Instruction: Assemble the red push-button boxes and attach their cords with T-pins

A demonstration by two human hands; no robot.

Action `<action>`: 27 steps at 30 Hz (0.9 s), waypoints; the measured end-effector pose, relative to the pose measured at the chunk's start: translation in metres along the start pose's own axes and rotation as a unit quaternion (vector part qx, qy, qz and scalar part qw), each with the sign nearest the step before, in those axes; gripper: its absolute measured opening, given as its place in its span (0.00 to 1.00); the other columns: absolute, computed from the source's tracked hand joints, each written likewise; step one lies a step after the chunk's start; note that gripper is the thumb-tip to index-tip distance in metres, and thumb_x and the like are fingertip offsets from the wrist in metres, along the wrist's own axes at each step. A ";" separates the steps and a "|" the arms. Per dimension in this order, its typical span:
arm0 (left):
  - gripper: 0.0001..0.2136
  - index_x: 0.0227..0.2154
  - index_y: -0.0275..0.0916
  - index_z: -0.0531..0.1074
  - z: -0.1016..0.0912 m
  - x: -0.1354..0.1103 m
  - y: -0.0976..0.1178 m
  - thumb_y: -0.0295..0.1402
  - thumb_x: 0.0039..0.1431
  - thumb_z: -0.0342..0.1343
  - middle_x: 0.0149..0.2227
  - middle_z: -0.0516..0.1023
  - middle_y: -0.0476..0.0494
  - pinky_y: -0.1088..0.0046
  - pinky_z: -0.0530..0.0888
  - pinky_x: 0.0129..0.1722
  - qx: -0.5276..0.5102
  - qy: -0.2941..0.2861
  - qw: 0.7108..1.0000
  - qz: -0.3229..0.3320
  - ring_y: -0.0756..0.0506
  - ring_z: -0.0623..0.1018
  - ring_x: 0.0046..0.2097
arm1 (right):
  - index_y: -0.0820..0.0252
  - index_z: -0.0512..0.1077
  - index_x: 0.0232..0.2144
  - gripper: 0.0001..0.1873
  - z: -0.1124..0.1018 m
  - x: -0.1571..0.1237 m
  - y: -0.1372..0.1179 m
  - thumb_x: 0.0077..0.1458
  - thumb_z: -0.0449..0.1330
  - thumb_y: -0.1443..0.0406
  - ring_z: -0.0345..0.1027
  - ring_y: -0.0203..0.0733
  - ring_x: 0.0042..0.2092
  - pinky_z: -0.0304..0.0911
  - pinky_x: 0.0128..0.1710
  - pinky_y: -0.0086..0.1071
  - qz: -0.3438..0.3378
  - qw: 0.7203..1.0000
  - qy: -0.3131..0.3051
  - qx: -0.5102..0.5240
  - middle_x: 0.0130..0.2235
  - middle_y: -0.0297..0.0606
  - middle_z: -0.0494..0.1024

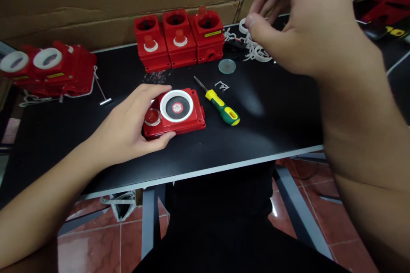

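Note:
My left hand [130, 123] grips the left end of a flat red plastic housing [188, 115] lying on the black table [272, 123]. The housing has a white ring around a dark round centre and a red button beside it. My right hand [297, 17] hovers raised above the far right of the table, over a heap of white rings [258, 53]. Its fingers are loosely curled and apart, and I see nothing in them.
A yellow-green screwdriver [221, 104] lies just right of the housing, small screws [222, 85] and a glass disc [227, 66] behind it. Three red boxes [179, 40] stand at the back. More red housings [48, 68] are stacked at left, a metal T-key [102, 91] nearby. Cardboard [96, 0] stands behind.

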State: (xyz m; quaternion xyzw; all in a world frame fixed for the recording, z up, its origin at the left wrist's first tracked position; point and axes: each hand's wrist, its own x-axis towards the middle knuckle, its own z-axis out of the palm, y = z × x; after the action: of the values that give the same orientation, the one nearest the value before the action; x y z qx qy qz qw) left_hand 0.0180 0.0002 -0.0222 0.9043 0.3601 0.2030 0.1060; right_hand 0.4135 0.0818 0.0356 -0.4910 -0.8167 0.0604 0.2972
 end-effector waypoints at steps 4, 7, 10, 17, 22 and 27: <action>0.37 0.84 0.55 0.68 -0.002 0.001 -0.002 0.56 0.79 0.67 0.73 0.86 0.39 0.41 0.94 0.68 -0.011 -0.001 1.000 -0.015 0.25 0.90 0.67 | 0.47 0.85 0.49 0.08 0.001 0.006 0.018 0.79 0.66 0.56 0.89 0.51 0.49 0.84 0.60 0.46 -0.079 0.988 -0.128 -0.036 0.50 0.41 0.95; 0.37 0.83 0.53 0.70 -0.002 0.002 -0.001 0.52 0.76 0.68 0.72 0.87 0.40 0.42 0.94 0.68 -0.008 -0.003 1.000 -0.028 0.26 0.91 0.66 | 0.47 0.89 0.45 0.08 0.010 0.007 0.028 0.74 0.68 0.58 0.84 0.47 0.38 0.79 0.47 0.44 -0.119 0.967 -0.225 -0.011 0.40 0.38 0.93; 0.37 0.82 0.52 0.71 -0.003 0.003 0.002 0.51 0.75 0.68 0.73 0.87 0.40 0.42 0.94 0.68 -0.013 -0.008 0.999 -0.042 0.24 0.91 0.67 | 0.48 0.91 0.46 0.04 0.018 0.007 0.034 0.72 0.75 0.59 0.81 0.45 0.35 0.73 0.40 0.43 -0.109 0.955 -0.276 0.020 0.38 0.37 0.93; 0.37 0.81 0.52 0.73 -0.004 0.003 0.002 0.53 0.75 0.72 0.75 0.86 0.39 0.41 0.92 0.72 -0.025 0.001 0.999 -0.036 0.24 0.91 0.70 | 0.49 0.91 0.44 0.03 0.024 0.006 0.034 0.72 0.78 0.59 0.83 0.51 0.39 0.72 0.45 0.47 -0.110 0.948 -0.297 0.019 0.44 0.39 0.95; 0.36 0.83 0.54 0.71 -0.005 0.002 0.002 0.55 0.78 0.69 0.74 0.87 0.39 0.44 0.93 0.72 -0.018 0.003 0.999 -0.036 0.27 0.91 0.69 | 0.51 0.89 0.38 0.04 0.045 0.002 0.037 0.68 0.79 0.61 0.79 0.50 0.38 0.68 0.45 0.46 -0.124 0.957 -0.263 0.023 0.38 0.38 0.91; 0.35 0.84 0.59 0.68 -0.005 0.001 0.003 0.55 0.80 0.67 0.75 0.86 0.40 0.44 0.94 0.73 -0.007 -0.002 0.999 -0.038 0.28 0.92 0.70 | 0.51 0.87 0.35 0.03 0.060 -0.001 0.039 0.63 0.74 0.65 0.78 0.50 0.38 0.67 0.44 0.46 -0.137 0.957 -0.257 -0.004 0.35 0.37 0.88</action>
State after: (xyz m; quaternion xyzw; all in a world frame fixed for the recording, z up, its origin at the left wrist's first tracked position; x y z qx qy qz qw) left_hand 0.0178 -0.0010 -0.0162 0.8896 0.3926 0.1997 0.1208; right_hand 0.4113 0.1126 -0.0290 -0.3432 -0.9252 0.1402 0.0811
